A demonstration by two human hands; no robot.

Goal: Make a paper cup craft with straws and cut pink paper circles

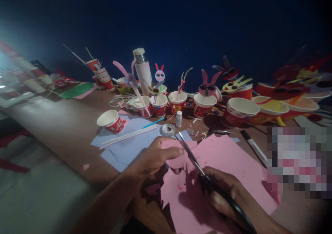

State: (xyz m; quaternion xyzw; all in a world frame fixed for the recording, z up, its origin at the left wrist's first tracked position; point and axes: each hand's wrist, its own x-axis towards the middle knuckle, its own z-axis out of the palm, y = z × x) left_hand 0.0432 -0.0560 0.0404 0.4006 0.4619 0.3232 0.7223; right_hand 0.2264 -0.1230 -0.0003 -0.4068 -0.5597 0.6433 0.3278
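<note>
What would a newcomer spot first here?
Up front, the left hand holds a sheet of pink paper while the right hand cuts it with black-handled scissors. Beyond them, along the far side of the table, runs a crowded row of red-and-white paper cups decorated with paper ears and sunglasses, like the pink-eared rabbit. A tall white bottle rises from the row, left of center.

Pink paper (223,171), black-handled scissors (225,197), red-patterned white-rimmed paper cup (112,123), pale blue paper (127,154)
</note>
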